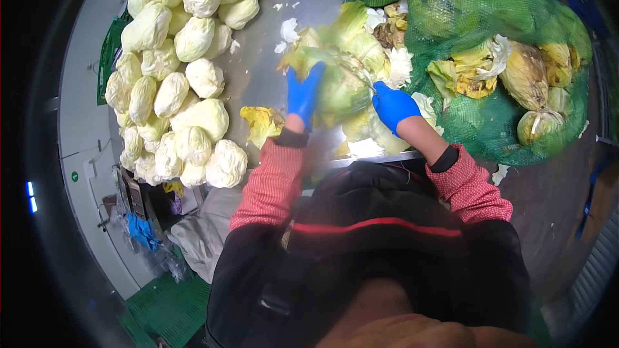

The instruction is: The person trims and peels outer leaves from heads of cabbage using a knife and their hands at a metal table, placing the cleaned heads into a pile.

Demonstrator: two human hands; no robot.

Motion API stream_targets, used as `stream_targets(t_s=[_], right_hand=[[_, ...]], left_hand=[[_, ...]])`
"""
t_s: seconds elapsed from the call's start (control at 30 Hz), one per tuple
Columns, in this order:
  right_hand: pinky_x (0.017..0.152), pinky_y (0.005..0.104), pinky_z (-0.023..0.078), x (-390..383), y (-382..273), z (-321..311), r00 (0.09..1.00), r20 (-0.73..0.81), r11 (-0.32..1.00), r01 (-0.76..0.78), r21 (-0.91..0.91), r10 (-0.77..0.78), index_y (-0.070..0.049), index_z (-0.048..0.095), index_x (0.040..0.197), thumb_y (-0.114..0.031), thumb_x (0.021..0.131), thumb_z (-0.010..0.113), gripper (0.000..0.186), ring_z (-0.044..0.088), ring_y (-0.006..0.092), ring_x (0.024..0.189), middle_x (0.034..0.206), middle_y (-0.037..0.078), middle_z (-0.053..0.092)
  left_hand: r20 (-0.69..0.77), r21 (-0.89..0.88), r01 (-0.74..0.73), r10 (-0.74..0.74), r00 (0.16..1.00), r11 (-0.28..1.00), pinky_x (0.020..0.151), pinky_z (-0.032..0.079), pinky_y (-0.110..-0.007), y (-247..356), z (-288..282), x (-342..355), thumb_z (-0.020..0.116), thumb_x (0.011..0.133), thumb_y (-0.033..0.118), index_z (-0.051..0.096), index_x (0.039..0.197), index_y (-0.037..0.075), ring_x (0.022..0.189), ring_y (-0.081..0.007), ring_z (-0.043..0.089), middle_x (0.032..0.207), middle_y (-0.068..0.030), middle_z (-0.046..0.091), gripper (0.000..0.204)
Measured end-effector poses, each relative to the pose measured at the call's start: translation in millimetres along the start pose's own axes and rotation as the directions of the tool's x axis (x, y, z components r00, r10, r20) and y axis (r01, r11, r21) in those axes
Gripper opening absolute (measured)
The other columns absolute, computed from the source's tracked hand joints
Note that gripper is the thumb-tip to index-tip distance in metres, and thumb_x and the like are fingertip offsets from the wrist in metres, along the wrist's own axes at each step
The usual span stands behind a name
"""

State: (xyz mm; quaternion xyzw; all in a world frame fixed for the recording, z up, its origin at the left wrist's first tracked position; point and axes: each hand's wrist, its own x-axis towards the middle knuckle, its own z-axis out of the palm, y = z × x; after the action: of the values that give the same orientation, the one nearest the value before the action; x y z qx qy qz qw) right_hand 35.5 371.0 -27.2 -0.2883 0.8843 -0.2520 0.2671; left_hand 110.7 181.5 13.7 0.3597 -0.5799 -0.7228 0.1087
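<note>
A green cabbage head (340,93), smeared by motion, lies between my hands on the metal table (261,45). My left hand (304,93), in a blue glove, is at the cabbage's left side with its fingers spread; whether it touches the cabbage I cannot tell. On the other side, my right hand (394,108), also gloved in blue, is closed around a thin tool that looks like a knife (371,86), its tip pointing toward the cabbage. Loose green outer leaves (364,48) lie beyond and around the cabbage. A yellowed leaf (261,124) rests left of my left hand.
Pale trimmed cabbages (171,93) are piled high on the left. Green net sacks (477,16) of cabbages fill the right, one opened with browned heads (525,77) showing. White leaf scraps (289,30) dot the table. A green crate (169,309) stands low at the left.
</note>
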Motion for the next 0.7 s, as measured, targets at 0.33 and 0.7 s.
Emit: stream_targets(t_s=[0.33,0.7], right_hand=[[0.043,0.0383,0.051,22.6,15.4,-14.9,0.941,0.126,0.896,-0.337,0.291,0.313,-0.002,0.051,0.108,-0.028,0.089,0.043,0.033,0.062,0.0310,0.056,0.088,0.021,0.061],[0.042,0.0318,0.049,3.2,-23.2,-55.0,0.978,0.137,0.860,-0.204,0.468,0.157,-0.002,0.052,0.105,-0.028,0.088,0.050,0.031,0.059,0.0221,0.051,0.079,0.015,0.060]], left_hand=[[0.118,-0.192,-0.047,0.071,0.990,0.980,0.081,0.049,-0.035,-53.1,-42.0,-2.5,0.068,0.076,0.020,0.042,0.123,0.006,0.099,-0.0247,0.055,0.111,-0.0122,0.053,0.056],[0.400,-0.653,0.300,-0.019,0.916,0.695,0.100,0.037,-0.046,-12.7,-69.9,-26.2,0.056,0.084,0.025,0.033,0.134,0.005,0.117,-0.0309,0.047,0.130,-0.0155,0.046,0.058]])
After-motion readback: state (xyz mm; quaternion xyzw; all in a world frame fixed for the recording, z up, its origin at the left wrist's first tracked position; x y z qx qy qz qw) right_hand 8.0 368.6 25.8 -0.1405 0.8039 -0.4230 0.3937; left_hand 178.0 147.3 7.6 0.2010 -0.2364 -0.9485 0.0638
